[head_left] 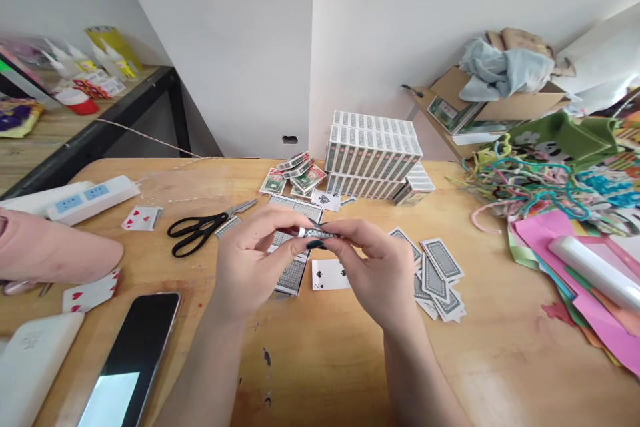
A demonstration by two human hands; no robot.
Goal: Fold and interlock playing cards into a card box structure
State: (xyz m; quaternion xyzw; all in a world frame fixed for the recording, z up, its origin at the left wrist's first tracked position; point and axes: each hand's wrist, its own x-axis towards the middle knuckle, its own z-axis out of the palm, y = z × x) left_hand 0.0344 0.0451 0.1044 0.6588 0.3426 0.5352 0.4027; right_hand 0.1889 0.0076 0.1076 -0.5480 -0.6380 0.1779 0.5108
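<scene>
Between the fingertips of my left hand [260, 253] and my right hand [373, 267] is a rolled playing card [313, 233], pinched at both ends above the table. Its grey patterned back faces outward. Below my hands lies a two of spades [325, 275], face up and partly covered by my right hand. Grey patterned cards [289, 277] lie under and behind my left hand. To the right of my right hand is a loose pile of face-down cards [437, 277]. Black-handled scissors [200, 230] rest left of my left hand, blades pointing away.
Stacked card boxes [373, 153] stand at the table's back, beside several loose boxes [300, 173]. Left are a phone [133, 353], a power strip [95, 199] and a pink cylindrical thing [60, 243]. Tangled yarn [530, 187] and coloured sheets [575, 260] lie right.
</scene>
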